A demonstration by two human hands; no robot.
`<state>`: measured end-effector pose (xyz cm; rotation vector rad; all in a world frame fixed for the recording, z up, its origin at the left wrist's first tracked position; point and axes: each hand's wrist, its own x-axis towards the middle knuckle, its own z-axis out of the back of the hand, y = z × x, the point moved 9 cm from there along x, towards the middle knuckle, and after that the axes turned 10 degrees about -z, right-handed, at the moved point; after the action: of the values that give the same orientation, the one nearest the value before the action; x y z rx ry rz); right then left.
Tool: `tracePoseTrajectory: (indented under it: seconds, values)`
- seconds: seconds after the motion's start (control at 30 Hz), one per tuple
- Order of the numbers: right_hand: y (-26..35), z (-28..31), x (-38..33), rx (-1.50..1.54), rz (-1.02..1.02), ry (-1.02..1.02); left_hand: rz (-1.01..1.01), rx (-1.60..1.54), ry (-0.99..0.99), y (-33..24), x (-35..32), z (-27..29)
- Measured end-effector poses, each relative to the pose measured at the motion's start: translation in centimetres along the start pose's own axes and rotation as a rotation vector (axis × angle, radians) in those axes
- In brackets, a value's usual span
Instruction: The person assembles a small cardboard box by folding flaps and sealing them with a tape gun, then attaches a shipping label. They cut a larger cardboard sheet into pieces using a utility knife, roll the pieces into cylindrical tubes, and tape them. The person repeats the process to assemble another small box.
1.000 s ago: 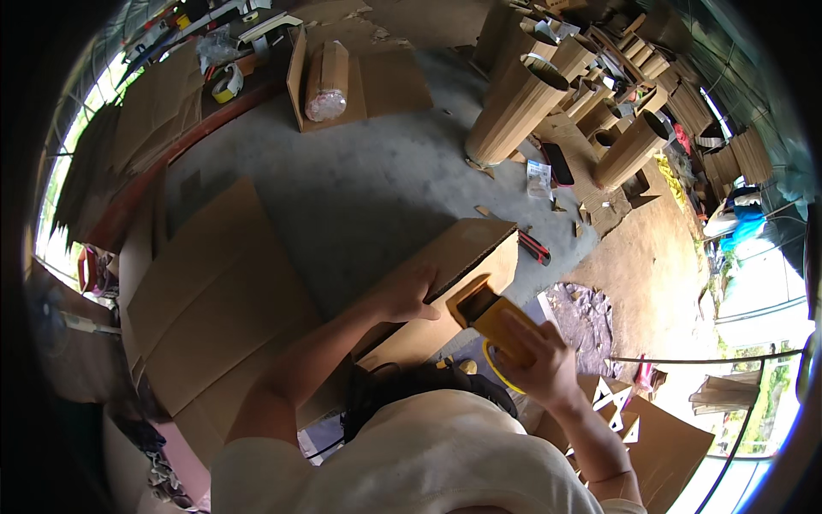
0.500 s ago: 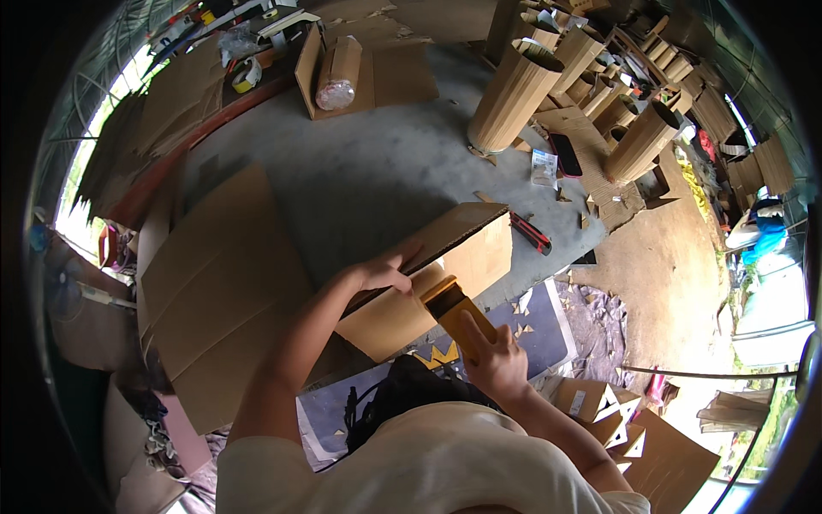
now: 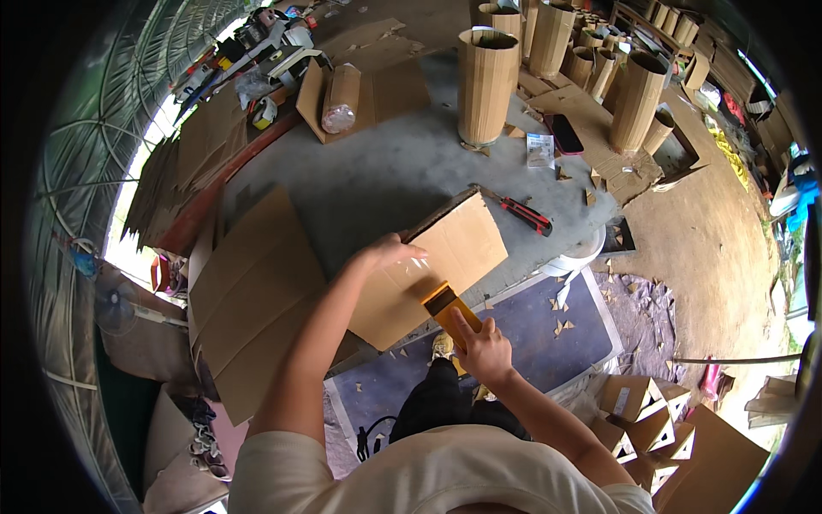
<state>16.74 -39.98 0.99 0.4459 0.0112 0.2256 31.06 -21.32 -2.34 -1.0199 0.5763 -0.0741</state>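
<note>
Two hands | left hand [image 3: 390, 253] flat on cardboard sheet [image 3: 428, 265] | right hand [image 3: 481, 349] grips yellow tool [image 3: 445, 307], pointing up-left.

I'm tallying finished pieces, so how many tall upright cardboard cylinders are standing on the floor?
At least 7, possibly more hidden at the crowded rim. The nearest tall cardboard cylinder stands top centre, another behind it, a dark-rimmed one to the right, and about four smaller ones clustered behind.

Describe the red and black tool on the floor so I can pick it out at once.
Start from the big flat cardboard sheet under the left hand. Just beyond its far right corner, on the grey concrete floor, lies the utility knife. It is slim, with a red body and black ends, unlike the yellow tool that the right hand holds.
</note>
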Motion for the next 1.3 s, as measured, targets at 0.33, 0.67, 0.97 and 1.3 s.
tracePoseTrajectory:
  seconds: [0.33,0.67,0.97,1.3]
  values:
    - [5.2,0.7,6.8,-0.21,-0.072,0.449,0.084,0.077,-0.046,-2.1,-0.5,-0.1]
    - [10.9,-5.7,7.7,-0.764,-0.02,0.473,-0.114,-0.004,0.065,0.4,1.9,-0.5]
    - [4.1,7.4,3.3,-0.083,-0.132,0.244,-0.717,0.831,-0.741,-9.6,-8.3,2.3]
    - [4.8,14.0,-7.3,0.305,0.126,-0.194,-0.092,-1.138,-0.274,-4.7,-15.9,-10.0]
